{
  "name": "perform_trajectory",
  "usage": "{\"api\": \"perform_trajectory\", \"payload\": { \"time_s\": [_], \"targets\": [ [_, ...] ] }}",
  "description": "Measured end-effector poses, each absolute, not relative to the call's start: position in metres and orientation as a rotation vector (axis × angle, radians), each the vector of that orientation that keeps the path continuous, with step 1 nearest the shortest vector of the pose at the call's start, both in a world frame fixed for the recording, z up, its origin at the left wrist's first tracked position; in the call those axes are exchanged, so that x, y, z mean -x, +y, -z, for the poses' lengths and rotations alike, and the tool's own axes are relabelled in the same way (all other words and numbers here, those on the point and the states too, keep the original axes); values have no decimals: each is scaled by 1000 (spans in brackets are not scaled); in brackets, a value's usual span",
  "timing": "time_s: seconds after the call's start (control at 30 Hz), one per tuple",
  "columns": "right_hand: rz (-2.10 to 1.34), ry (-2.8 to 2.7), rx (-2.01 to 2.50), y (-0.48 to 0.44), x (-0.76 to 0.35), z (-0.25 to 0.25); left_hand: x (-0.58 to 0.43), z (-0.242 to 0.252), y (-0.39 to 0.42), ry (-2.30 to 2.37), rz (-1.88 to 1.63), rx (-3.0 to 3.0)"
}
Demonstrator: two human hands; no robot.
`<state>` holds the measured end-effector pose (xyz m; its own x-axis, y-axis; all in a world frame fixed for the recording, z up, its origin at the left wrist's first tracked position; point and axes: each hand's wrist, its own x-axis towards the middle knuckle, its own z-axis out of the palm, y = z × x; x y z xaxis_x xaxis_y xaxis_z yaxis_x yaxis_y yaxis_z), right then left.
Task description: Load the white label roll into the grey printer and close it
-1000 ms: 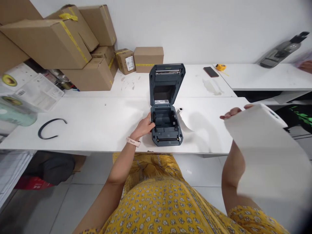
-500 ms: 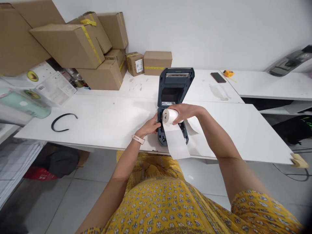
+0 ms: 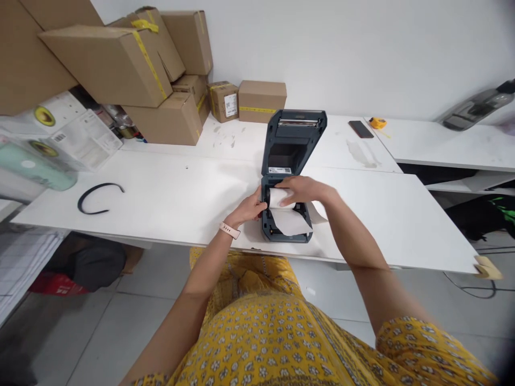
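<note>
A dark label printer stands on the white table with its lid raised. Inside its lower body sits a white label roll, and a loose strip of its paper lies over the printer's front part. My right hand is closed round the roll from above, thumb on the near side. My left hand grips the left edge of the printer body, thumb on top, with the other fingers partly hidden. A further piece of paper sticks out at the printer's right side.
Cardboard boxes are stacked at the back left. A black headband and a mint-green bottle are on the left. A phone, a yellow tape measure and a dark bottle lie at the back right.
My right hand has lowered the label roll into the printer body. The loose strip has drawn back from over the table's front edge. My left hand has stayed on the printer's side.
</note>
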<state>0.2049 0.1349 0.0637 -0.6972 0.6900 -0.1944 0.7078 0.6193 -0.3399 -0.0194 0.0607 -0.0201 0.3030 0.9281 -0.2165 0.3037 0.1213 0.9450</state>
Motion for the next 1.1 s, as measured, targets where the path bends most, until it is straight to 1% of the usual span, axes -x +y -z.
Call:
{"api": "perform_trajectory", "payload": {
  "time_s": [0.07, 0.1, 0.17, 0.2, 0.23, 0.27, 0.33, 0.4, 0.47, 0.57, 0.63, 0.7, 0.77, 0.93, 1.03, 1.1],
  "targets": [
    [770, 3175, -1322, 133, -221, -87, 19, 18, 60, 1226, -661, -1439],
    [773, 3405, -1456, 137, -226, -101, 20, 17, 60, 1220, -654, -1450],
    [585, 3707, -1788, 154, -231, -125, 20, 15, 60, 1212, -643, -1461],
    [463, 3765, -1918, 167, -230, -133, 21, 15, 60, 1211, -636, -1461],
    [420, 3752, -1951, 181, -227, -138, 21, 15, 61, 1213, -629, -1458],
    [484, 3702, -1984, 195, -224, -140, 21, 15, 61, 1219, -625, -1454],
    [728, 3586, -1924, 216, -217, -136, 20, 17, 62, 1250, -627, -1450],
    [861, 3558, -1819, 220, -214, -127, 18, 20, 58, 1315, -652, -1484],
    [815, 3615, -1775, 203, -215, -118, 14, 25, 44, 1450, -748, -1576],
    [706, 3616, -1862, 153, -219, -112, 4, 32, 6, 1693, -1120, -1787],
    [695, 3588, -1921, 118, -221, -108, -4, 35, -24, 1570, -1315, -2093],
    [706, 3609, -1923, 93, -222, -103, -13, 36, -45, 1361, -1342, -2434],
    [729, 3633, -1879, 79, -224, -95, -22, 36, -53, 1292, -1314, -2613],
    [788, 3679, -1776, 60, -230, -74, -36, 40, -47, 1345, -1451, -2676],
    [847, 3689, -1703, 40, -236, -54, -33, 47, -61, 1281, -1576, -2702],
    [797, 3673, -1699, 23, -239, -36, -29, 53, -78, 1251, -1599, -2694]
  ]
}}
